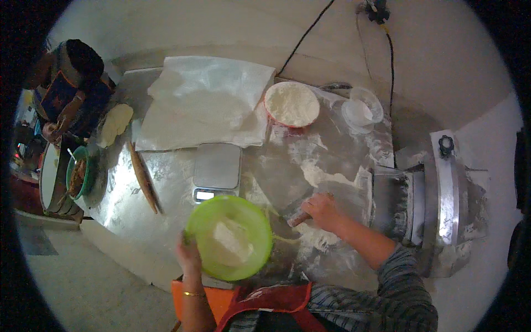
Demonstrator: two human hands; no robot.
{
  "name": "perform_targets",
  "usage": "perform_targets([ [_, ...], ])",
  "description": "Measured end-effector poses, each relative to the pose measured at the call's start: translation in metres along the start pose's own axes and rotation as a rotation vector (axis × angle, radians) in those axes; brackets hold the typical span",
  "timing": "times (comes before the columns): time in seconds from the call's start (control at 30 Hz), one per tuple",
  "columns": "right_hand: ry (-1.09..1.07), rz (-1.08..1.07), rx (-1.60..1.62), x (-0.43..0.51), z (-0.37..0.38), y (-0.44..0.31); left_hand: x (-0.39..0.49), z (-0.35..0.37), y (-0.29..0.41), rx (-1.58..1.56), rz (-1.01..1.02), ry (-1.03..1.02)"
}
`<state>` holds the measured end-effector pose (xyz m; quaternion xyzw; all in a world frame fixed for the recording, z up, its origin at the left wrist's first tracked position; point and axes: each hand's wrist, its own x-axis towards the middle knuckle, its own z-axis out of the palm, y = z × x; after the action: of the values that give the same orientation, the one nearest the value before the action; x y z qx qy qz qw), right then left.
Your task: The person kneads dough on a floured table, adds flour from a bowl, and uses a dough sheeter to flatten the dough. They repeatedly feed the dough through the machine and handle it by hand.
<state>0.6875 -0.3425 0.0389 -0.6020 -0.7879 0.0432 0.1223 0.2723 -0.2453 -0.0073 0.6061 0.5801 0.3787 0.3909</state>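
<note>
My left hand [190, 253] grips the left rim of a lime-green plastic bowl [261, 232], which has pale dough or flour [232, 242] in it. My right hand [323, 210] is closed on the handle of a tool, seemingly a dough scraper [298, 218], low over the floury metal tabletop [286, 182]. Just beyond the green bowl is a digital kitchen scale [218, 166] with its display lit. Loose flour [317, 238] lies beside my right hand. Farther back stands a red-rimmed bowl of flour [292, 103].
A dough-rolling machine [419, 203] stands at right. A clear plastic tub [363, 110], plastic sheeting [207, 103] and a wooden rolling pin [143, 178] lie about. At left are flat dough [117, 124], a green bowl of filling [79, 176] and another person [74, 91].
</note>
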Motion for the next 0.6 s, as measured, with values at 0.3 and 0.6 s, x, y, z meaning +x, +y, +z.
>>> perform_targets([
  [0.3, 0.259, 0.351, -0.229, 0.086, -0.004, 0.089, 0.02, -0.03, -0.012, 0.205, 0.003, 0.079],
  [0.6, -0.083, 0.413, -0.192, 0.004, 0.014, 0.036, 0.006, -0.027, -0.014, 0.227, 0.124, 0.207],
])
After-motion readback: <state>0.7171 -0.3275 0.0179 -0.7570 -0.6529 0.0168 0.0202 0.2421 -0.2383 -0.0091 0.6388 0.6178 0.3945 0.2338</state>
